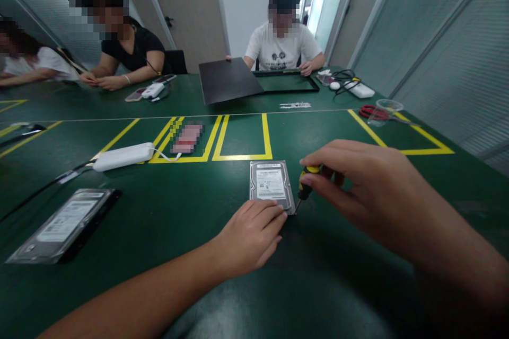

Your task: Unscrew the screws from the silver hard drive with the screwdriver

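A silver hard drive (pixel 271 180) with a white label lies flat on the green table (pixel 167 233). My left hand (pixel 254 230) rests over its near edge, fingers together and pressed on the drive. In my right hand (pixel 342 175) is a short yellow-and-black screwdriver (pixel 306 183), pinched between thumb and fingers. Its tip points down at the drive's near right corner; whether it sits in a screw is too small to tell.
Another hard drive (pixel 67 222) lies at the left. A white power strip (pixel 124 157), a phone (pixel 187 137) and red-handled scissors (pixel 374 112) are farther back. Opposite, a person (pixel 283 42) holds a dark panel (pixel 230 80) beside a black frame (pixel 292 90).
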Motion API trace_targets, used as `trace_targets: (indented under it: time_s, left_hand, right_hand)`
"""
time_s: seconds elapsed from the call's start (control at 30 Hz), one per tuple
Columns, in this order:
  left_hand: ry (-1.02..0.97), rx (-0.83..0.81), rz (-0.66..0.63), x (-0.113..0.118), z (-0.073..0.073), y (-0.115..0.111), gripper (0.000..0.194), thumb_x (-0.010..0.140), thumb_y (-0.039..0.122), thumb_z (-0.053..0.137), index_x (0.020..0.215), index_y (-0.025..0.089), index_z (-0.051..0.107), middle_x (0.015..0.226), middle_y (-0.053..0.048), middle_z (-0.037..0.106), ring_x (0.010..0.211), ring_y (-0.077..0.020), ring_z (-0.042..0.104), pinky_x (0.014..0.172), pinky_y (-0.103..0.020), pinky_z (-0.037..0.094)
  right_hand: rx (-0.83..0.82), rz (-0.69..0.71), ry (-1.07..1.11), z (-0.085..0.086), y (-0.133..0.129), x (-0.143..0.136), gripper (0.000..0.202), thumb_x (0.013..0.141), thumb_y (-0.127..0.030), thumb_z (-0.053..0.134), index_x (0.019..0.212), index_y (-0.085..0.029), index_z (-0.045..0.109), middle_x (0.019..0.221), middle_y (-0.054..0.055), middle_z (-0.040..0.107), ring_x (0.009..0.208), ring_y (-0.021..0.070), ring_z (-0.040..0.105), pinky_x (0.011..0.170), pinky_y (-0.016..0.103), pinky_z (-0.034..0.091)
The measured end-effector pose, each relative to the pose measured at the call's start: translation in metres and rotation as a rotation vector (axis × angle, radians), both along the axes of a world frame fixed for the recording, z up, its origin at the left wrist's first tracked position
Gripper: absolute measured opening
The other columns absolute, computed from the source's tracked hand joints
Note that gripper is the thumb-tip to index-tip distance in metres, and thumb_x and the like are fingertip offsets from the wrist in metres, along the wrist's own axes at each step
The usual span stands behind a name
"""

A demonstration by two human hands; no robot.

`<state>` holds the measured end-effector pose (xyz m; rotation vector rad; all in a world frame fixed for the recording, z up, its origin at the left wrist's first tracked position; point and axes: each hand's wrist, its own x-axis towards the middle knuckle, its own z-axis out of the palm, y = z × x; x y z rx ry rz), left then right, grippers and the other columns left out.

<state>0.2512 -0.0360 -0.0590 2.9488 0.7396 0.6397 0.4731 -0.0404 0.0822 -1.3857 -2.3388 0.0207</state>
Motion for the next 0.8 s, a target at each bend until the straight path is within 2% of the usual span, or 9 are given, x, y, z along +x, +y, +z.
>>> trace_targets:
  time_s: [0.27,0.4,0.5,0.7,0.8]
  left_hand:
    - [0.012,-0.001,-0.007,-0.0014,-0.0032,0.0005,0.041,0.094,0.023,0.056,0.132,0.008,0.058,0.129,-0.015,0.065,0.122,-0.0309,0.057,0.103,-0.048,0.049]
    - [0.022,-0.004,-0.004,-0.0008,-0.0019,-0.0002,0.041,0.095,0.023,0.055,0.133,0.008,0.057,0.13,-0.015,0.064,0.123,-0.0309,0.056,0.103,-0.048,0.048]
    - [0.021,-0.005,0.0,-0.0009,-0.001,-0.0003,0.041,0.094,0.023,0.056,0.132,0.008,0.057,0.13,-0.015,0.064,0.123,-0.0309,0.056,0.102,-0.048,0.048]
    - [0.028,0.0,0.0,-0.0011,-0.0022,0.0009,0.041,0.094,0.024,0.056,0.133,0.009,0.058,0.13,-0.015,0.064,0.123,-0.0311,0.056,0.102,-0.049,0.047]
    - [0.027,0.005,0.003,-0.001,-0.0033,0.001,0.041,0.095,0.024,0.055,0.133,0.009,0.057,0.13,-0.015,0.064,0.123,-0.0308,0.057,0.102,-0.048,0.047]
  right_hand:
    - [-0.047,0.052,0.022,-0.0002,-0.0017,0.0018,0.022,0.091,-0.022,0.051,0.098,-0.021,0.072,0.096,0.008,0.071,0.08,0.0225,0.065,0.071,0.035,0.047]
    - [-0.051,0.059,0.033,0.0002,-0.0006,0.0012,0.022,0.094,-0.028,0.053,0.101,-0.02,0.072,0.099,0.009,0.068,0.079,0.0201,0.062,0.069,0.033,0.045]
    - [-0.032,0.036,0.012,-0.0005,0.0007,0.0017,0.02,0.094,-0.031,0.055,0.095,-0.021,0.072,0.092,0.007,0.067,0.073,0.0182,0.059,0.064,0.031,0.042]
    - [0.027,0.015,0.031,-0.0004,-0.0001,0.0017,0.014,0.089,-0.02,0.056,0.095,-0.021,0.069,0.085,0.006,0.07,0.072,0.0196,0.06,0.063,0.032,0.04]
    - [0.015,0.019,0.045,0.0,-0.0008,0.0004,0.013,0.089,-0.02,0.055,0.091,-0.02,0.068,0.079,0.004,0.067,0.067,0.0181,0.057,0.061,0.032,0.038]
